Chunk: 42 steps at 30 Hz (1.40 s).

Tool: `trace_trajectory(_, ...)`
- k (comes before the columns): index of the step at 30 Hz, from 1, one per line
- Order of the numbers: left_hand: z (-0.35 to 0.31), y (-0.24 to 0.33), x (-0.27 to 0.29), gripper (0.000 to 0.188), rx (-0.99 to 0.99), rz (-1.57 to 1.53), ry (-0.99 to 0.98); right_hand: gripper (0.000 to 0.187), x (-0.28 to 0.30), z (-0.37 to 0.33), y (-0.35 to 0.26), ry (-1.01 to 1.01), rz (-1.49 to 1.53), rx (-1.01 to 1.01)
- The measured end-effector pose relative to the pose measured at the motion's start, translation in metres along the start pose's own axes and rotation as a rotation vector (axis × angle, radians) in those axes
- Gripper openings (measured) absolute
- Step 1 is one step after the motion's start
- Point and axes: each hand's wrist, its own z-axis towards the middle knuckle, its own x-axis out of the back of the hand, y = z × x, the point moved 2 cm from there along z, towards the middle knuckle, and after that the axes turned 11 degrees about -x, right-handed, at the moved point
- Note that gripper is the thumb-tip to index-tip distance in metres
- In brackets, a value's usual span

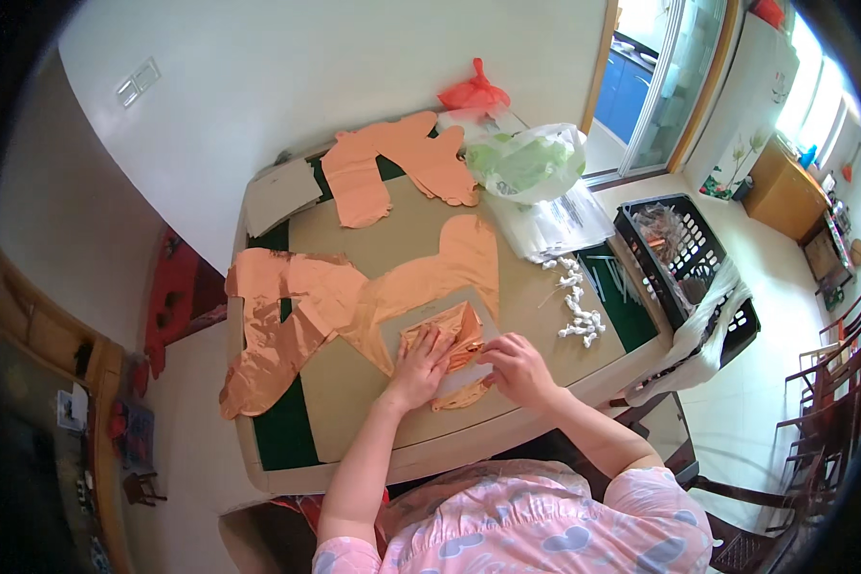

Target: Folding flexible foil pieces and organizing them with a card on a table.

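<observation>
My left hand (pixel 419 373) lies flat, fingers stretched out, on a folded piece of shiny copper-orange foil (pixel 467 327). This folded foil rests on a light grey card (pixel 445 306) near the table's front edge. At the card's right side my right hand (pixel 520 371) is closed, thumb and fingertips pinched together; what lies between them is too small to make out. Large copper-orange foil shapes, which look like flat uninflated balloons, spread out beyond and left of the card, one of them crumpled (pixel 292 297). More matte orange shapes (pixel 402 148) lie at the far side.
Grey cards (pixel 282 196) are stacked at the far left of the table (pixel 354 421). Toward the right are clear plastic sleeves (pixel 560 225), a green-and-white plastic bag (pixel 531 163), small white pieces (pixel 576 301) and thin sticks (pixel 617 277). A black crate (pixel 694 239) stands beside the table.
</observation>
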Motion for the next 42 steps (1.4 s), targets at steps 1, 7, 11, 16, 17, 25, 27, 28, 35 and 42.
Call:
trace_trajectory(1,0.001,-0.003,-0.001,0.048,-0.001,0.002,0.001,0.030,-0.014,0.001,0.002,-0.030,-0.019,0.014)
trace_trajectory(7,0.003,0.003,-0.005,0.057,-0.082,0.062,-0.002,0.027,-0.049,-0.004,0.022,-0.181,-0.219,0.132)
trace_trajectory(11,0.001,0.014,-0.001,0.059,-0.056,0.127,0.005,0.024,-0.018,-0.018,0.005,-0.259,-0.185,0.152)
trace_trajectory(16,-0.008,0.000,-0.011,0.060,-0.050,0.152,0.102,0.033,0.002,0.036,-0.028,-0.465,0.092,-0.170)
trace_trajectory(17,-0.007,0.005,-0.008,0.062,-0.047,0.219,0.043,0.033,-0.013,0.044,-0.020,-0.472,0.083,-0.162)
trace_trajectory(25,-0.013,-0.018,-0.008,0.055,-0.002,-0.269,0.623,0.037,-0.081,0.065,0.027,0.035,-0.226,0.157)
trace_trajectory(27,-0.016,-0.029,0.001,0.050,0.072,-0.128,0.688,0.037,-0.082,0.063,0.027,0.027,-0.234,0.147)
trace_trajectory(28,-0.016,-0.028,0.011,0.046,0.138,0.019,0.733,0.037,-0.082,0.064,0.027,0.025,-0.241,0.136)
trace_trajectory(35,0.013,-0.008,-0.006,0.036,0.112,0.126,0.637,0.039,-0.084,0.062,0.033,-0.028,-0.278,0.084)
trace_trajectory(42,0.013,-0.049,0.036,0.015,0.369,-0.088,0.463,0.043,-0.078,0.063,0.023,-0.056,-0.270,0.083)
